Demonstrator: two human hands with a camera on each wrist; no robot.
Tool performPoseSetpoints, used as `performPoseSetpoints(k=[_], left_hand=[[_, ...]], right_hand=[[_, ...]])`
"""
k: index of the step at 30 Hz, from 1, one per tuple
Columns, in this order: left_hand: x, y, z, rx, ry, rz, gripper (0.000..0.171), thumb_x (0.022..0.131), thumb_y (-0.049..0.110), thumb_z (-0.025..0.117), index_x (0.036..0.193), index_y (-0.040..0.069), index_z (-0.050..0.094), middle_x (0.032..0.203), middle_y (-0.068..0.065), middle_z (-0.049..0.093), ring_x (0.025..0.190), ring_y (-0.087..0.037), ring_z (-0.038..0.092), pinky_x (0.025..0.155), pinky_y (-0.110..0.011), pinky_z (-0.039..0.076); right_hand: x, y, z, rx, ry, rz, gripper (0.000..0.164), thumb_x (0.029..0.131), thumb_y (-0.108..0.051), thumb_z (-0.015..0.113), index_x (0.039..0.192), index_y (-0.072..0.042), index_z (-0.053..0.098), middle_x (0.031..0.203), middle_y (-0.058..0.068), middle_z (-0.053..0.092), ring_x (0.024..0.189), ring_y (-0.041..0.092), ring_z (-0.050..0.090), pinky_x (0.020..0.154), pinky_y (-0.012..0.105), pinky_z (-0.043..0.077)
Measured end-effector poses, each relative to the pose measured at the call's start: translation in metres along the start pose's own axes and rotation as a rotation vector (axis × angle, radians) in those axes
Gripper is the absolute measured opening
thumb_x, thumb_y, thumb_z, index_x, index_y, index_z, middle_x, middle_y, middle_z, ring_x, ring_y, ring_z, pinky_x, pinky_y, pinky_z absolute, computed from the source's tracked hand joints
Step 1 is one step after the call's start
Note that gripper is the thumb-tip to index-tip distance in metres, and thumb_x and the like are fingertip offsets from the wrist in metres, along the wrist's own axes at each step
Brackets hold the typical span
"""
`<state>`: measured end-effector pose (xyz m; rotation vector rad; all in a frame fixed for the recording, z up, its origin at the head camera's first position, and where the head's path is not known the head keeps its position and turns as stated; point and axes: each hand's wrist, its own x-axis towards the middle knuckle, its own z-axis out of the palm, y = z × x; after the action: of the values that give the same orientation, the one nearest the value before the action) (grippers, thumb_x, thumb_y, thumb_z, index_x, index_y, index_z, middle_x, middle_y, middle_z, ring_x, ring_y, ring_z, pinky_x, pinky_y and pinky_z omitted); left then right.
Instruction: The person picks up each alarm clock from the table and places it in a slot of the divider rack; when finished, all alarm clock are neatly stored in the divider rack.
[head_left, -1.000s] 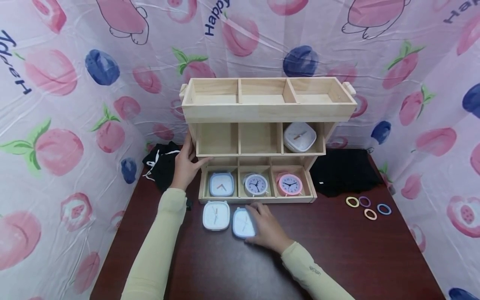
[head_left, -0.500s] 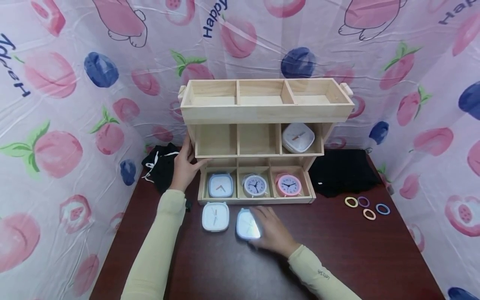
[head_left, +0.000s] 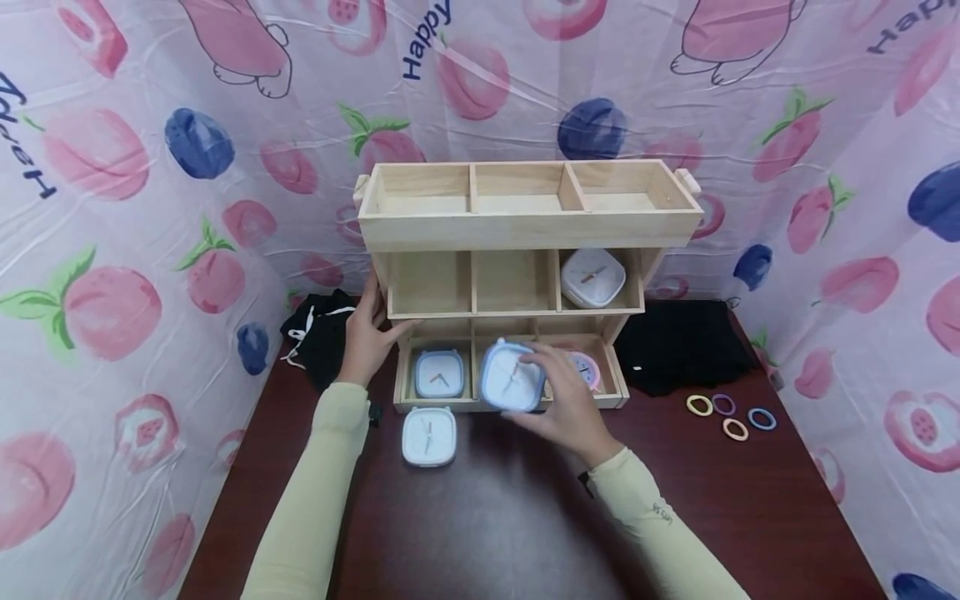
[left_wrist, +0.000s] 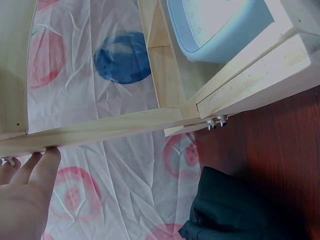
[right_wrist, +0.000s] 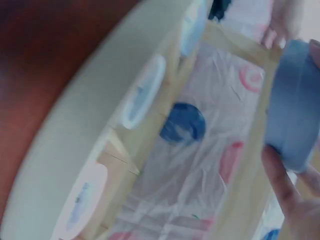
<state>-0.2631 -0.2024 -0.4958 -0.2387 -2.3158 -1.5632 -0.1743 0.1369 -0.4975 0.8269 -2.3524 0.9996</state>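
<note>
My right hand (head_left: 573,404) holds a light blue square alarm clock (head_left: 510,379) by its edges, thumb below and fingers above, raised before the bottom tier. In the right wrist view the clock's blue side (right_wrist: 294,107) shows between the fingers. My left hand (head_left: 365,340) rests on the left side of the three-tier wooden storage box (head_left: 525,232), with straight fingers (left_wrist: 47,167) touching its side piece. In the bottom tier, a blue square clock (head_left: 439,374) sits left and a pink round clock (head_left: 587,372) right; the middle section is largely hidden. A white square clock (head_left: 429,437) lies on the table.
A white square clock (head_left: 593,277) sits in the middle tier's right section. Black cloth (head_left: 318,337) lies left of the box, and more black cloth (head_left: 678,346) lies right. Several coloured rings (head_left: 735,429) lie at the table's right. A fruit-print sheet surrounds the table.
The right hand has lifted the light blue clock off the table, up and forward to the bottom tier. The left hand stays at the box's side.
</note>
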Motion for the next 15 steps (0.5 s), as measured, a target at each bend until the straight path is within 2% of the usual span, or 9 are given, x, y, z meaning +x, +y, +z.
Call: performPoseSetpoints(k=[4, 6, 10, 11, 15], left_hand=[[-0.001, 0.001, 0.0, 0.006, 0.005, -0.001, 0.114, 0.088, 0.019, 0.09, 0.17, 0.048, 0.015, 0.177, 0.002, 0.027, 0.16, -0.029, 0.035, 0.126, -0.048, 0.044], [0.0, 0.001, 0.0, 0.005, 0.005, -0.004, 0.114, 0.088, 0.02, 0.09, 0.17, 0.048, 0.015, 0.177, 0.001, 0.027, 0.161, -0.029, 0.035, 0.126, -0.048, 0.044], [0.0, 0.0, -0.001, -0.001, 0.004, -0.008, 0.113, 0.089, 0.02, 0.089, 0.17, 0.048, 0.014, 0.177, -0.001, 0.028, 0.161, -0.028, 0.034, 0.127, -0.048, 0.043], [0.0, 0.0, -0.001, -0.001, 0.003, -0.009, 0.113, 0.089, 0.02, 0.089, 0.17, 0.048, 0.014, 0.177, -0.001, 0.027, 0.161, -0.029, 0.034, 0.127, -0.049, 0.043], [-0.001, 0.001, 0.0, -0.012, -0.002, -0.014, 0.113, 0.09, 0.019, 0.088, 0.17, 0.048, 0.014, 0.177, 0.001, 0.026, 0.161, -0.029, 0.033, 0.128, -0.049, 0.042]], right_hand=[[0.025, -0.002, -0.008, 0.01, 0.139, 0.012, 0.074, 0.061, -0.025, 0.105, 0.118, 0.0, 0.066, 0.145, 0.021, 0.064, 0.131, 0.038, 0.058, 0.097, 0.046, 0.055], [0.039, -0.002, -0.011, 0.008, 0.192, 0.021, 0.072, 0.061, -0.022, 0.105, 0.117, 0.001, 0.065, 0.145, 0.022, 0.063, 0.13, 0.04, 0.058, 0.093, 0.047, 0.056], [0.068, 0.003, -0.011, 0.005, 0.262, 0.035, 0.07, 0.062, -0.018, 0.105, 0.115, 0.003, 0.063, 0.141, 0.025, 0.064, 0.132, 0.045, 0.056, 0.107, 0.055, 0.054], [0.074, 0.004, -0.01, -0.003, 0.275, 0.041, 0.07, 0.063, -0.018, 0.104, 0.115, 0.003, 0.063, 0.139, 0.025, 0.064, 0.133, 0.046, 0.056, 0.113, 0.059, 0.05], [0.095, 0.011, -0.006, -0.044, 0.3, 0.085, 0.067, 0.067, -0.025, 0.103, 0.114, 0.002, 0.064, 0.135, 0.025, 0.065, 0.132, 0.046, 0.055, 0.118, 0.058, 0.045]])
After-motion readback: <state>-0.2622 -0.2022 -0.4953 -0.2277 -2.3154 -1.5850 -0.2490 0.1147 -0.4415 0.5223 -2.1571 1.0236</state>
